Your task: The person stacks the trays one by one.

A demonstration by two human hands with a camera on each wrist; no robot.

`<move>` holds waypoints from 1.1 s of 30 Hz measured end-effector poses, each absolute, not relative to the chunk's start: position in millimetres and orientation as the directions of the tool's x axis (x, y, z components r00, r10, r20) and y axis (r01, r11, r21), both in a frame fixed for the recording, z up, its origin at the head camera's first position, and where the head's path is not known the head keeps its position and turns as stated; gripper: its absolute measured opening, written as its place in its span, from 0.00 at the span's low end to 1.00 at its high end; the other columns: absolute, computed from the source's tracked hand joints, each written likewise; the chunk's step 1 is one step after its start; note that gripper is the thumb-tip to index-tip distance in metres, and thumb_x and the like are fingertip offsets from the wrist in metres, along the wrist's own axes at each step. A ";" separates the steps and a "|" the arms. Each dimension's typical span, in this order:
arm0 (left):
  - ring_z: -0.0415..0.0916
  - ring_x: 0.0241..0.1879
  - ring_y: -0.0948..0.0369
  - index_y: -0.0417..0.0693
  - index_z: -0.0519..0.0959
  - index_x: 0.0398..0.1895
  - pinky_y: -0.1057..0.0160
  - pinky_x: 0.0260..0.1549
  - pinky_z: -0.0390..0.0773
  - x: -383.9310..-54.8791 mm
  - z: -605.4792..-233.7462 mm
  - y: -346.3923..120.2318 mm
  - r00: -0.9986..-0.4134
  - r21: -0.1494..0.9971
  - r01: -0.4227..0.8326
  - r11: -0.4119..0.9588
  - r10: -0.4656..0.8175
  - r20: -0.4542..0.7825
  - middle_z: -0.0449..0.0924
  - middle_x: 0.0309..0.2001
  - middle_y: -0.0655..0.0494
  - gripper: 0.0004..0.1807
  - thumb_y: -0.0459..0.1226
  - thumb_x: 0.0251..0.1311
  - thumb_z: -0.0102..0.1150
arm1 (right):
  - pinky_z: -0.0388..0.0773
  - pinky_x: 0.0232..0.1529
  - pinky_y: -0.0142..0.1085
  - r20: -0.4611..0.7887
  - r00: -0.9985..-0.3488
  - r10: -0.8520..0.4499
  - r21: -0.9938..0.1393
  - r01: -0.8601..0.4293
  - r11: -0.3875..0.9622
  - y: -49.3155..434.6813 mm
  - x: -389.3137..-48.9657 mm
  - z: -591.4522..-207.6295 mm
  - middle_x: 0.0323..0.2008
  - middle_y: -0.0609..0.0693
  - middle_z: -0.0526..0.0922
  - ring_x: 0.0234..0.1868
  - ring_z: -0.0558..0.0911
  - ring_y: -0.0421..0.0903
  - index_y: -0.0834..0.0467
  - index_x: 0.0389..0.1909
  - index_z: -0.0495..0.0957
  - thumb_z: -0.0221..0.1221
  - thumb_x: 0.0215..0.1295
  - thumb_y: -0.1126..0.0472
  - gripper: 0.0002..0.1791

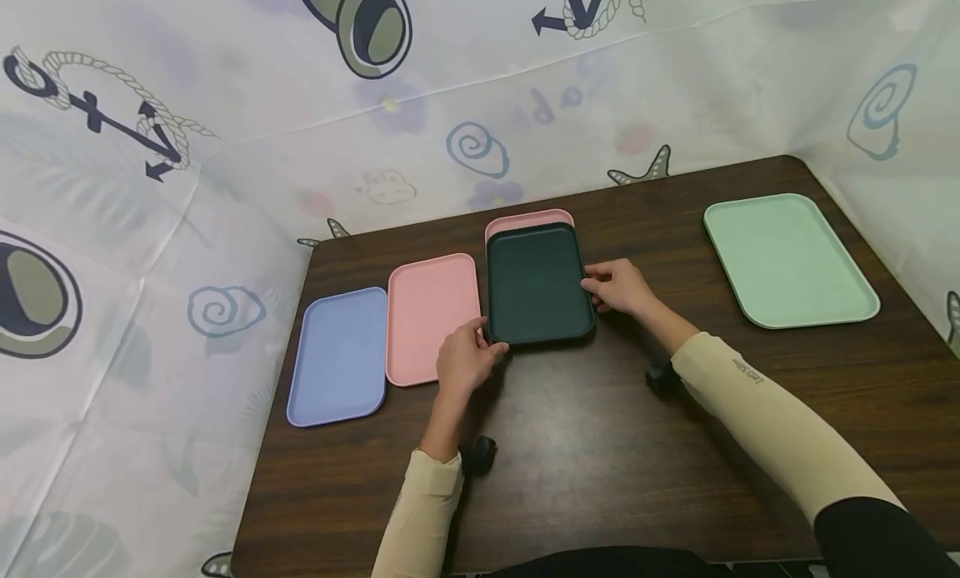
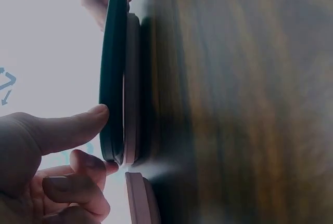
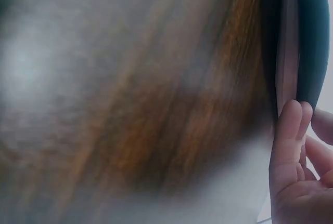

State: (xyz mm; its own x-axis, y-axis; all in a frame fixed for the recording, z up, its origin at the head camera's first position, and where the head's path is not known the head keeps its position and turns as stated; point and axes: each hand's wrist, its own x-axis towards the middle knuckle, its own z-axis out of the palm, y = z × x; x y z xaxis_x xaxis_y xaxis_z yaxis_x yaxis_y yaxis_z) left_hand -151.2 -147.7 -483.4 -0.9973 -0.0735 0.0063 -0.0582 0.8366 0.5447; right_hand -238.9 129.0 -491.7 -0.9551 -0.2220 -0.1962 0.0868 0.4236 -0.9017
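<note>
A dark green rectangular tray (image 1: 538,285) lies over a pink tray (image 1: 528,220), whose far edge shows behind it in the head view. My left hand (image 1: 463,360) pinches the green tray at its near left corner, thumb on the rim and fingers at the side. On the right edge, my right hand (image 1: 618,286) grips the same tray between thumb and fingers. The left wrist view shows the green tray (image 2: 113,78) stacked against the pink one (image 2: 131,89), with a thin gap between their rims. Fingertips (image 3: 292,110) of the right hand reach both tray edges.
Left of the stack, a second pink tray (image 1: 431,320) lies beside a blue tray (image 1: 337,357), their edges meeting. A larger light green tray (image 1: 791,261) sits at the far right of the dark wooden table (image 1: 600,461). A printed curtain (image 1: 450,103) hangs behind the table.
</note>
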 end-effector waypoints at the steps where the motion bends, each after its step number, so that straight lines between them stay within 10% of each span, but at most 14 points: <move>1: 0.68 0.20 0.61 0.44 0.80 0.58 0.62 0.20 0.68 -153.3 -483.8 -147.9 -0.997 0.542 -0.060 0.838 -0.074 0.003 0.72 0.19 0.60 0.31 0.44 0.50 0.75 | 0.83 0.32 0.42 -0.197 -0.955 -0.220 -0.900 0.087 0.428 128.6 -240.8 -492.2 0.43 0.64 0.81 0.34 0.83 0.54 0.67 0.65 0.70 0.56 0.72 0.62 0.24; 33: 0.72 0.21 0.60 0.44 0.76 0.63 0.58 0.21 0.72 -184.7 -484.3 -143.9 -0.996 0.525 -0.085 0.847 -0.068 -0.050 0.75 0.19 0.58 0.32 0.44 0.55 0.71 | 0.83 0.31 0.41 -0.207 -0.960 -0.187 -0.902 0.113 0.416 126.2 -267.4 -493.8 0.41 0.59 0.78 0.28 0.80 0.46 0.63 0.68 0.68 0.54 0.74 0.59 0.25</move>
